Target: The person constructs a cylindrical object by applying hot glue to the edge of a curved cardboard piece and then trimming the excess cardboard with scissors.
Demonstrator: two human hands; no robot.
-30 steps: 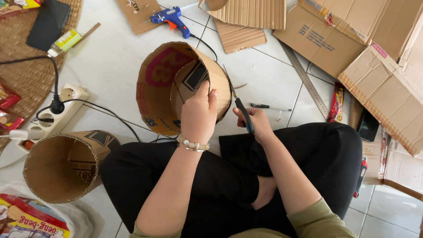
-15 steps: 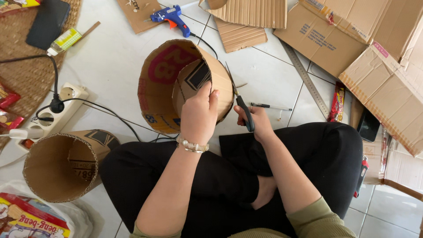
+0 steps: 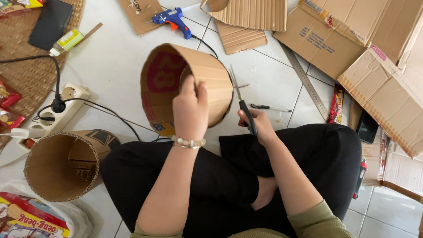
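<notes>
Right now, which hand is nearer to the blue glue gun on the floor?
The left hand. It grips the rim of the cardboard cylinder, and the glue gun lies just beyond that cylinder. The right hand holds the scissors, farther right and nearer the person's lap.

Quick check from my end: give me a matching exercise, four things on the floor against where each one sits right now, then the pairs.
Things:
1. glue gun
2. scissors
3. metal ruler
4. second cardboard tube

Places:
A. in the right hand
B. lying open-ended by the person's left knee
C. top of view, above the cardboard cylinder that the left hand grips
D. slanting across the tiles beside the flattened boxes

Pairs: 1-C, 2-A, 3-D, 4-B
</notes>
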